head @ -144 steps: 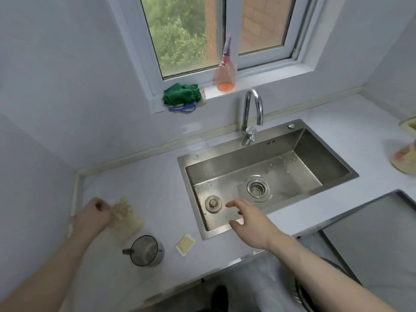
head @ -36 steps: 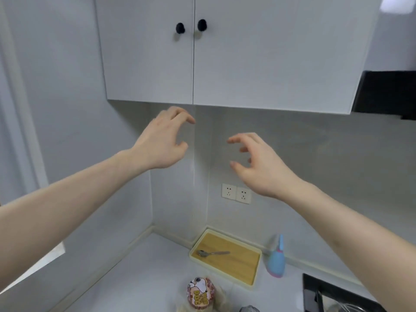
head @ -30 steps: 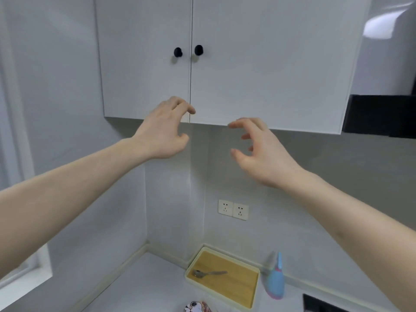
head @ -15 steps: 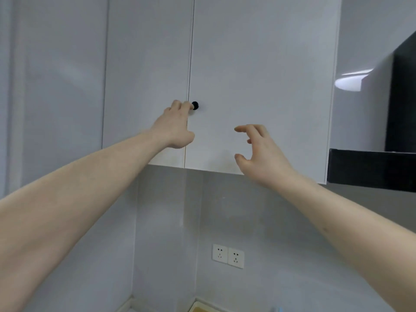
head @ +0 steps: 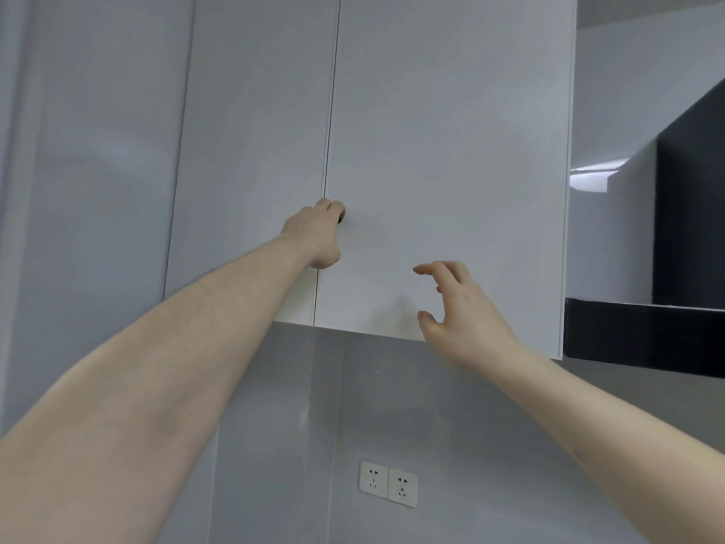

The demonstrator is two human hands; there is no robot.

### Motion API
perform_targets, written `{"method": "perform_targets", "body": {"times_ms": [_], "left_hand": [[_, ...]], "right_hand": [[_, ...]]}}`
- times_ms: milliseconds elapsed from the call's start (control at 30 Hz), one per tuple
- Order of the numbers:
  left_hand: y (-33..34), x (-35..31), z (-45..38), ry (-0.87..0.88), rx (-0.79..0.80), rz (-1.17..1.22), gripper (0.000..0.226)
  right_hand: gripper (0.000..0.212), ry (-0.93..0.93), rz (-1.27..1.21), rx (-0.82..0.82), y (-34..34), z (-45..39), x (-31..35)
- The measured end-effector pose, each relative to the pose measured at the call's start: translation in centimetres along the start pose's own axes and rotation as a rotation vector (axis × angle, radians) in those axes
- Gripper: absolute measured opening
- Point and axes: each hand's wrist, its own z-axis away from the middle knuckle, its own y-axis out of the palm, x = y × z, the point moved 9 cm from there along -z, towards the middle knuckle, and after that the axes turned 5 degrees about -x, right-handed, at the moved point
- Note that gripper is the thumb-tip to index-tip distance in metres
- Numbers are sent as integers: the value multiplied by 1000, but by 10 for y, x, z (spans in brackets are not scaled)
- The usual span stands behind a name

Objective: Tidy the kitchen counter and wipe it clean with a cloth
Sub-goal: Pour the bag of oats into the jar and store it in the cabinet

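I am looking up at a white wall cabinet with two doors, the left door [head: 255, 151] and the right door [head: 451, 151], both flat and closed. My left hand [head: 317, 233] reaches up to the seam between them, its fingers curled around a small black knob [head: 342, 218] that is mostly hidden. My right hand [head: 455, 312] hovers in front of the right door's lower part, fingers apart, holding nothing and not touching the door. The counter and any cloth are out of view.
A black range hood [head: 647, 335] juts out at the right, just below the cabinet's bottom edge. Two white wall sockets [head: 388, 482] sit on the grey backsplash below. A plain grey wall fills the left.
My view tilted up from the counter to the cabinet. My left hand rose and closed on the door knob. My right hand stayed open, lower than the left.
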Motion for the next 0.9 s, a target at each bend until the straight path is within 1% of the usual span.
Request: {"method": "perform_targets", "body": {"times_ms": [100, 200, 433, 567, 767, 833, 900], "left_hand": [[-10, -2, 1, 27, -13, -89, 49], [-26, 1, 3, 71, -61, -141, 43], [-63, 5, 35, 96, -242, -111, 41], [-95, -2, 59, 127, -278, -123, 39], [-151, -27, 102, 146, -340, -129, 42], [-168, -38, 115, 149, -363, -96, 44], [-185, -49, 127, 133, -353, -20, 44]], "right_hand": [[56, 23, 5, 12, 3, 13, 1], [57, 32, 7, 10, 3, 27, 8], [58, 28, 9, -18, -6, 61, 25], [61, 54, 13, -18, -20, 77, 36], [64, 22, -13, -18, -59, 96, 57], [66, 6, -29, -5, -72, 102, 64], [69, -12, -47, 12, -86, 108, 71]]}}
